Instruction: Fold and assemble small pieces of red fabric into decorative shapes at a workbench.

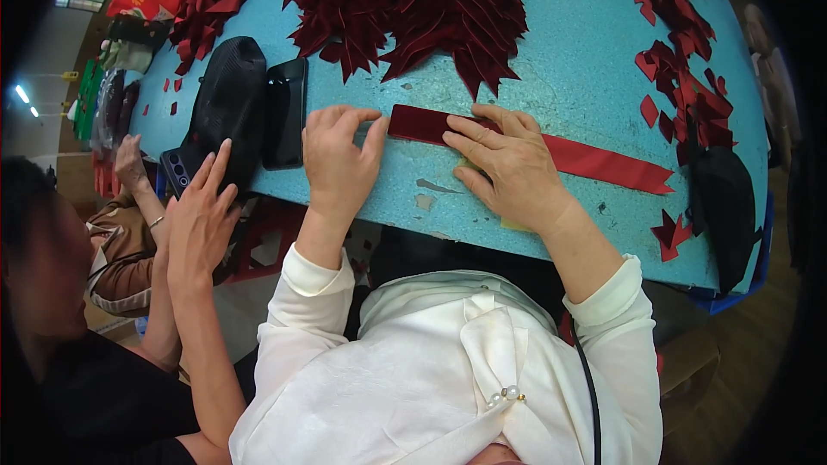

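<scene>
A long red ribbon strip (603, 164) lies across the blue table in front of me. Dark velvet shows at its left end, and its brighter right end is cut in a notch. My right hand (508, 159) rests over the strip with fingers spread and flat, fingertips on the velvet part. Under this palm, bits of something yellow (517, 226) peek out at the table edge. Just left of the strip's end, my left hand (340, 159) is closed, thumb and forefinger tips together in a pinch. Whatever sits between those tips, if anything, is too small to see.
Piles of dark red notched velvet strips (457, 9) cover the far side. Red scraps (680, 103) lie at the right, near a black cloth item (724, 207). To my left are a black phone (286, 112), a black bag (231, 95) and another person's hand (198, 232).
</scene>
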Available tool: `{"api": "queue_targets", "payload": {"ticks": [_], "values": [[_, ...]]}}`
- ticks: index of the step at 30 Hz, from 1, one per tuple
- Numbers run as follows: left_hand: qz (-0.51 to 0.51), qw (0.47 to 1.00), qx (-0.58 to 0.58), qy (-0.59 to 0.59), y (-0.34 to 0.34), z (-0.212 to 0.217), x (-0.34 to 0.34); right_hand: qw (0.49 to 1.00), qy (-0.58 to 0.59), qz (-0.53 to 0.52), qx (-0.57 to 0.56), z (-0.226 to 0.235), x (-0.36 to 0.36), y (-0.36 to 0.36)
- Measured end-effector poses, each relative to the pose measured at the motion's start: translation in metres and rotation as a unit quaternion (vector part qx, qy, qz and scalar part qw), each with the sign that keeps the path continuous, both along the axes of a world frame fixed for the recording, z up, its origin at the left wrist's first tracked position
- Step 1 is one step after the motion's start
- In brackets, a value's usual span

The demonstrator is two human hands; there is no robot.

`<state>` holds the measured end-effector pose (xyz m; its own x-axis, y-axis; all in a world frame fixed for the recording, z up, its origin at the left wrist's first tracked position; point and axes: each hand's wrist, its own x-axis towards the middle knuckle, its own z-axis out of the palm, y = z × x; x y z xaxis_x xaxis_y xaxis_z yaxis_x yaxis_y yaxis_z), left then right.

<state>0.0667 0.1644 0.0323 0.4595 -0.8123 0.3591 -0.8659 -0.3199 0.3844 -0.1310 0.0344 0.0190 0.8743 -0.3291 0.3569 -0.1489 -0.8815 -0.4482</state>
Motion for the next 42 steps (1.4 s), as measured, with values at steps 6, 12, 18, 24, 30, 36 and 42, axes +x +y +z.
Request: {"api": "queue_targets", "payload": {"ticks": [6, 12, 18, 24, 30, 36, 42], "values": [[0.089, 0.988, 0.114, -0.049, -0.027, 0.002, -0.005, 1.000, 0.002, 0.003, -0.002, -0.006, 0.001, -0.002], [0.088, 0.980, 0.171, 0.044, -0.032, 0.007, -0.004, 1.000, 0.003, 0.000, -0.005, -0.006, -0.001, -0.001], [0.087, 0.984, 0.124, 0.091, -0.031, 0.004, -0.010, 1.000, -0.012, 0.002, 0.006, -0.009, -0.002, -0.001], [0.025, 0.997, -0.002, 0.072, -0.027, 0.007, -0.011, 0.998, -0.054, 0.000, 0.038, -0.011, -0.004, -0.004], [-0.033, 0.997, -0.062, 0.033, -0.026, 0.010, -0.012, 0.966, -0.183, -0.096, 0.158, -0.011, -0.003, -0.021], [-0.073, 0.993, -0.087, 0.024, -0.025, 0.018, -0.014, 0.947, -0.199, -0.101, 0.233, -0.006, 0.002, -0.030], [-0.109, 0.990, -0.094, -0.011, -0.024, 0.030, -0.019, 0.972, -0.159, -0.062, 0.159, -0.007, 0.009, -0.024]]}}
